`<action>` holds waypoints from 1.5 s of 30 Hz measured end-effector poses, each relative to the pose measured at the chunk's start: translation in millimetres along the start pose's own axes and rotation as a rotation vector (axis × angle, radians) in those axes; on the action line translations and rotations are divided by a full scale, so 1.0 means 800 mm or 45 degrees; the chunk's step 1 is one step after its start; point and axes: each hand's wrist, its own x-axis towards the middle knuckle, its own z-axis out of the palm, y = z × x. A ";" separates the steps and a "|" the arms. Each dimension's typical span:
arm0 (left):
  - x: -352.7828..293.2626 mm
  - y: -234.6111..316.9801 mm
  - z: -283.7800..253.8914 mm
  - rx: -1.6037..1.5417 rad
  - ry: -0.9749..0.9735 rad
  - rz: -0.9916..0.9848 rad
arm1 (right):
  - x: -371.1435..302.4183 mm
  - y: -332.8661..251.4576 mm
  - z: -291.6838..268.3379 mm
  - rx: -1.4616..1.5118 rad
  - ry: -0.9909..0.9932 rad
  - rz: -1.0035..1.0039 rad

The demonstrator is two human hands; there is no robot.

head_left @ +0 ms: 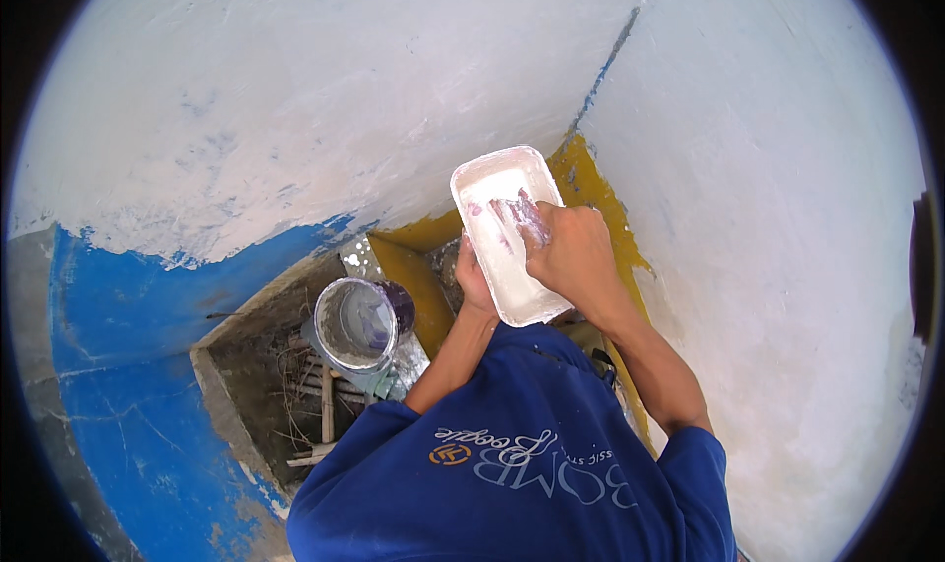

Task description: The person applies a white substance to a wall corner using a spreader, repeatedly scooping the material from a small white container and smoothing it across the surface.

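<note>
A white rectangular paint tray [522, 306] with rounded corners is held in front of my chest, with wet white paint inside. My left hand [474, 277] grips its left long side, thumb against the wall and the other fingers hidden beneath. Over the tray, my right hand [576, 252] is closed round a paint-smeared paintbrush [532, 219], whitish with purple streaks. The brush's end lies in the tray against the paint, and most of its handle is hidden by my fingers.
Below left stands a paint bucket [356, 321], its inside coated in white. Beside it is a concrete recess [251, 365] with sticks [327, 405]. White-painted walls meet at a corner ahead; blue [128, 316] and yellow [600, 183] paint shows lower down.
</note>
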 end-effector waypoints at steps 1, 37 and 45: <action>0.000 0.001 0.000 0.015 -0.038 -0.001 | 0.000 -0.002 -0.002 0.000 0.000 -0.002; -0.011 -0.011 0.006 -0.020 0.148 -0.011 | -0.020 0.002 -0.004 0.135 -0.073 0.050; -0.007 -0.009 -0.019 -0.230 -0.220 -0.026 | -0.021 -0.002 0.003 -0.027 -0.058 0.015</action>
